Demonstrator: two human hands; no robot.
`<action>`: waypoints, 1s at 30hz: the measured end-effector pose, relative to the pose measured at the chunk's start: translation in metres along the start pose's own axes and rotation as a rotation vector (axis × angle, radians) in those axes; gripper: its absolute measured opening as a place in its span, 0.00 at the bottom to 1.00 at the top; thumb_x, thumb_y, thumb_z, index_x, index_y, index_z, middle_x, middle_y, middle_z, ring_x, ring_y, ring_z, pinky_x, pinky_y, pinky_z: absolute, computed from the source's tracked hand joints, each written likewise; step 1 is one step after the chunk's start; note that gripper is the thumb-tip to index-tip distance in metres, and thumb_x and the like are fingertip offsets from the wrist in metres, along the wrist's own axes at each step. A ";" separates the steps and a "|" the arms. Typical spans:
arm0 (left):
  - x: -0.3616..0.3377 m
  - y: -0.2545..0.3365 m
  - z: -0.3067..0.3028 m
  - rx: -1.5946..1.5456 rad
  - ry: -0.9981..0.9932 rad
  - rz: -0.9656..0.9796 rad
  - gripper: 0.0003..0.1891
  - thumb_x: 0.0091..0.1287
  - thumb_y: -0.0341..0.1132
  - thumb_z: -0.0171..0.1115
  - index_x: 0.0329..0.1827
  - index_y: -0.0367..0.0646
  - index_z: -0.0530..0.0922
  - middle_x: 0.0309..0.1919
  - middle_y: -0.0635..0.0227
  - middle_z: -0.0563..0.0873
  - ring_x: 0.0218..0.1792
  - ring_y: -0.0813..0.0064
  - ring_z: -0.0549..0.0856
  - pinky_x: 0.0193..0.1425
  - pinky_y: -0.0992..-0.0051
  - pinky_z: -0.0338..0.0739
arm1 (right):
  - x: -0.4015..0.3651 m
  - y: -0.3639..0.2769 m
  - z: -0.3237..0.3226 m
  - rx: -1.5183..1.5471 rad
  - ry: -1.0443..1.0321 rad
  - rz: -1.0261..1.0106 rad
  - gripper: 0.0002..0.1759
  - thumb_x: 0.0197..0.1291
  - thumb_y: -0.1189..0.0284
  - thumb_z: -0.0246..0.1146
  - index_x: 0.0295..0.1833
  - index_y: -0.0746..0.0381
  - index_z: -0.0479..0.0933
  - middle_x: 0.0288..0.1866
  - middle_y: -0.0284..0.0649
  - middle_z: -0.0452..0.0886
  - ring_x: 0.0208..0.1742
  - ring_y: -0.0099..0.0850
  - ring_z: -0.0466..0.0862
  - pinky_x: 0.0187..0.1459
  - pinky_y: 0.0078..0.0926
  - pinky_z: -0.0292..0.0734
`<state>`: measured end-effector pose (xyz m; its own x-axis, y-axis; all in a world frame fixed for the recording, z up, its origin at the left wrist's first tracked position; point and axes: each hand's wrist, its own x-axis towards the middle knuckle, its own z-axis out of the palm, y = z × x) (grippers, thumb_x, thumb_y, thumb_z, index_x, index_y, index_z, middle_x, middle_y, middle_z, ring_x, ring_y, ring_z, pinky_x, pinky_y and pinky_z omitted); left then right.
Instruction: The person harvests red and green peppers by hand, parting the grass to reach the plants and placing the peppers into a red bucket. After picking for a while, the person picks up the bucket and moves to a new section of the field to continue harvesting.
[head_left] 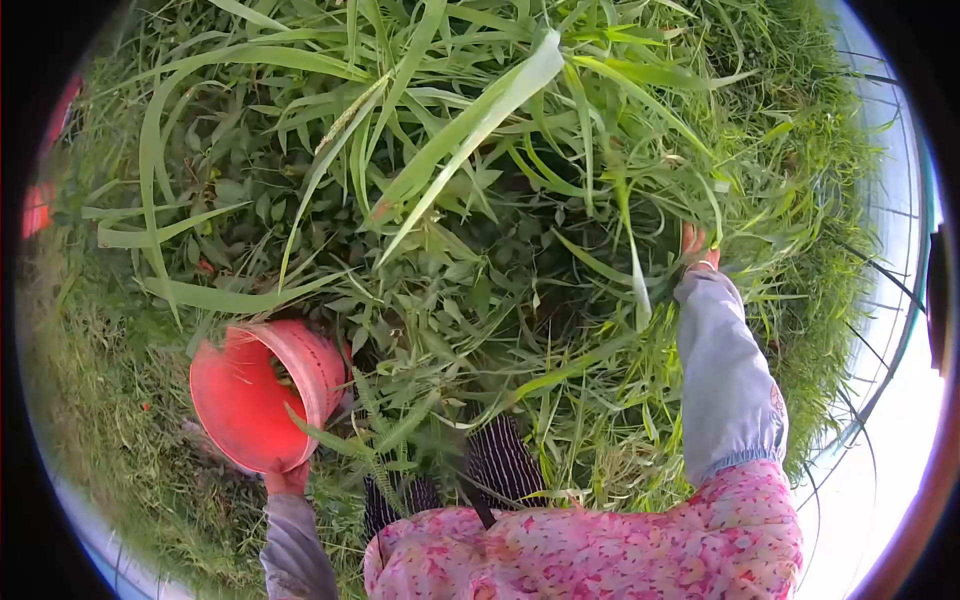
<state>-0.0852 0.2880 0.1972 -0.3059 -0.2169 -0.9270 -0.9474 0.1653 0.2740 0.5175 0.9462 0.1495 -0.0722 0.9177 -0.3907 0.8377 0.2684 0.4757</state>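
My left hand (287,478) grips the rim of a red plastic bucket (325,365) at the lower left. The bucket is tilted, its mouth turned toward me, and a little green matter shows inside. My right hand (702,248) reaches into tall grass (640,215) on the right, at the end of a grey sleeve. Blades cover most of its fingers, so I cannot see whether they close on any stems. Low broad-leaved plants (440,270) grow between my two hands.
Long arching grass blades (460,130) lean in from the far side. My striped trouser legs (505,465) stand among the plants below the middle. A pale sheet with dark lines (895,200) curves along the right edge. A red object (38,208) shows at the far left.
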 end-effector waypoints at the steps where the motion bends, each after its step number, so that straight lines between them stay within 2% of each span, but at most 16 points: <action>1: -0.001 0.000 -0.001 -0.009 0.002 -0.001 0.19 0.70 0.42 0.45 0.57 0.41 0.68 0.52 0.57 0.79 0.49 0.57 0.81 0.48 0.57 0.80 | -0.017 0.009 0.006 0.064 0.163 -0.073 0.25 0.65 0.58 0.45 0.68 0.46 0.61 0.67 0.41 0.65 0.68 0.39 0.65 0.65 0.47 0.57; 3: -0.009 -0.005 0.008 -0.100 -0.010 -0.011 0.18 0.69 0.40 0.47 0.57 0.40 0.68 0.52 0.57 0.79 0.49 0.56 0.80 0.48 0.57 0.80 | -0.038 0.034 0.083 0.215 -0.050 0.212 0.24 0.67 0.55 0.43 0.67 0.46 0.61 0.66 0.38 0.68 0.67 0.39 0.66 0.65 0.44 0.58; 4: -0.011 -0.008 0.011 -0.141 -0.016 -0.021 0.18 0.69 0.39 0.48 0.58 0.39 0.68 0.52 0.57 0.79 0.50 0.56 0.80 0.49 0.57 0.80 | -0.069 0.041 0.066 0.078 -0.109 -0.034 0.24 0.67 0.55 0.44 0.67 0.46 0.61 0.66 0.39 0.67 0.68 0.37 0.65 0.66 0.43 0.57; 6: -0.003 -0.019 0.004 -0.134 -0.004 0.003 0.16 0.68 0.37 0.48 0.56 0.39 0.69 0.50 0.58 0.80 0.49 0.59 0.81 0.50 0.57 0.80 | -0.095 0.043 0.080 -0.008 -0.065 0.030 0.24 0.65 0.60 0.48 0.67 0.46 0.62 0.67 0.41 0.66 0.67 0.36 0.65 0.65 0.44 0.58; 10: 0.080 -0.056 -0.068 -0.166 -0.089 -0.003 0.16 0.64 0.31 0.50 0.55 0.39 0.71 0.52 0.57 0.79 0.52 0.60 0.80 0.53 0.58 0.78 | -0.087 0.068 0.024 -0.106 0.044 -0.114 0.25 0.62 0.64 0.50 0.67 0.45 0.63 0.67 0.41 0.65 0.66 0.36 0.66 0.64 0.46 0.57; 13: 0.046 -0.087 -0.021 -0.270 -0.030 0.026 0.18 0.62 0.27 0.50 0.56 0.38 0.70 0.53 0.57 0.78 0.53 0.60 0.79 0.55 0.60 0.77 | -0.057 0.076 -0.005 -0.047 0.063 -0.130 0.26 0.62 0.65 0.51 0.67 0.43 0.61 0.68 0.40 0.63 0.66 0.36 0.67 0.63 0.47 0.57; 16: 0.032 -0.109 -0.004 -0.191 -0.011 -0.002 0.20 0.60 0.25 0.49 0.57 0.39 0.69 0.53 0.57 0.78 0.53 0.59 0.78 0.58 0.62 0.76 | -0.054 0.051 0.004 -0.118 -0.149 0.052 0.29 0.60 0.63 0.53 0.68 0.43 0.60 0.69 0.39 0.61 0.67 0.37 0.65 0.63 0.48 0.57; 17: 0.057 -0.118 -0.030 -0.062 -0.125 0.084 0.18 0.63 0.28 0.52 0.57 0.39 0.71 0.52 0.55 0.79 0.53 0.61 0.79 0.56 0.63 0.78 | -0.067 0.030 0.001 0.000 -0.220 0.106 0.31 0.58 0.59 0.55 0.69 0.43 0.60 0.68 0.38 0.64 0.68 0.38 0.64 0.65 0.47 0.55; 18: 0.053 -0.127 -0.023 -0.131 -0.137 -0.013 0.19 0.63 0.27 0.50 0.58 0.38 0.70 0.53 0.55 0.78 0.53 0.60 0.79 0.57 0.62 0.77 | -0.083 0.008 0.001 0.005 -0.256 0.070 0.41 0.51 0.70 0.60 0.71 0.45 0.53 0.70 0.38 0.59 0.68 0.39 0.65 0.61 0.51 0.63; 19: 0.041 -0.128 -0.010 -0.195 -0.161 -0.102 0.19 0.64 0.27 0.49 0.59 0.37 0.69 0.53 0.54 0.78 0.54 0.59 0.78 0.58 0.61 0.77 | -0.107 -0.008 0.017 -0.031 -0.096 -0.027 0.43 0.48 0.73 0.61 0.71 0.46 0.53 0.66 0.42 0.63 0.65 0.40 0.67 0.60 0.49 0.66; 20: 0.025 -0.127 0.005 -0.255 -0.189 -0.185 0.19 0.65 0.27 0.47 0.60 0.37 0.68 0.54 0.54 0.77 0.55 0.58 0.77 0.59 0.60 0.76 | -0.096 0.026 0.086 0.204 -0.368 -0.088 0.42 0.47 0.71 0.64 0.70 0.46 0.57 0.61 0.45 0.69 0.60 0.42 0.73 0.57 0.47 0.70; 23: -0.004 -0.122 0.024 -0.370 -0.083 -0.140 0.19 0.67 0.29 0.43 0.60 0.33 0.65 0.56 0.53 0.76 0.56 0.57 0.76 0.59 0.59 0.75 | -0.136 -0.042 0.047 0.408 -0.526 -0.110 0.34 0.51 0.67 0.63 0.66 0.52 0.62 0.57 0.46 0.73 0.56 0.43 0.76 0.54 0.43 0.72; 26: 0.007 -0.126 0.014 -0.468 -0.060 -0.229 0.19 0.69 0.31 0.40 0.61 0.31 0.63 0.56 0.51 0.75 0.56 0.54 0.76 0.61 0.57 0.74 | -0.146 -0.083 -0.020 0.562 -0.570 -0.244 0.29 0.54 0.63 0.61 0.62 0.58 0.67 0.53 0.47 0.76 0.52 0.43 0.78 0.52 0.39 0.73; 29: 0.074 -0.175 -0.032 -0.444 -0.096 -0.249 0.19 0.68 0.30 0.40 0.61 0.33 0.64 0.57 0.50 0.74 0.57 0.53 0.75 0.61 0.56 0.73 | -0.142 -0.115 -0.097 0.588 -0.587 -0.463 0.27 0.55 0.61 0.59 0.60 0.59 0.69 0.51 0.48 0.78 0.50 0.43 0.79 0.51 0.38 0.74; 30: 0.068 -0.173 -0.024 -0.446 -0.139 -0.268 0.20 0.67 0.31 0.40 0.61 0.34 0.64 0.56 0.50 0.74 0.57 0.52 0.75 0.61 0.56 0.73 | -0.138 -0.128 -0.114 0.597 -0.589 -0.539 0.26 0.55 0.61 0.59 0.59 0.58 0.70 0.50 0.49 0.79 0.50 0.44 0.80 0.50 0.38 0.74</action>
<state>0.0553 0.2211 0.0927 -0.0613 -0.0614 -0.9962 -0.9476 -0.3100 0.0774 0.3585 0.8184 0.2323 -0.3783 0.3813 -0.8435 0.9186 0.2670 -0.2913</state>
